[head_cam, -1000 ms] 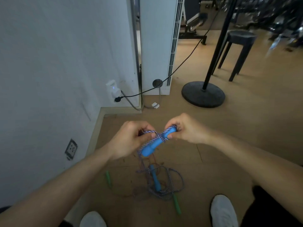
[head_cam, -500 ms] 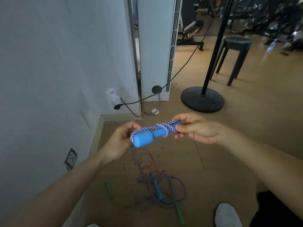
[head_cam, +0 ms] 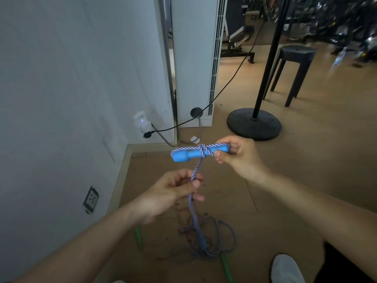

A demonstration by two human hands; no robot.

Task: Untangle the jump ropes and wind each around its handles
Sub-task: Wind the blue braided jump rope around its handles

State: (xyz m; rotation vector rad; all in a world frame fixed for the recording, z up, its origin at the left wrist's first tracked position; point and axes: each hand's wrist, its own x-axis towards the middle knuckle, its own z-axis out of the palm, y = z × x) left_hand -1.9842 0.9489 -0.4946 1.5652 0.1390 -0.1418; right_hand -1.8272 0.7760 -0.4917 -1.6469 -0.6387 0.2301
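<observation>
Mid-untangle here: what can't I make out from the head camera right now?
- Blue plastic handle: its far end sits inside the right hand, head view.
- Blue-and-white braided rope: blurred below the left hand, so its path into the pile is unclear.
- Second blue handle on the brown floor: half hidden behind that blurred rope.
- Thin reddish cord: too faint against the floor to trace.

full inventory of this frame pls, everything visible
held handle: 1, blue, raised, rope knotted round it
rope: 1, blue-white braid, from knot down to floor pile
floor handle: 1, blue, in the pile
green handles: 2, green, floor, either side of pile
stool: 1, black, far right
stand base: 1, black, floor near stool
plug adapter: 1, white, left wall
shoe: 1, white, bottom right
left hand: 1, pinches rope
right hand: 1, grips held handle's end
</observation>
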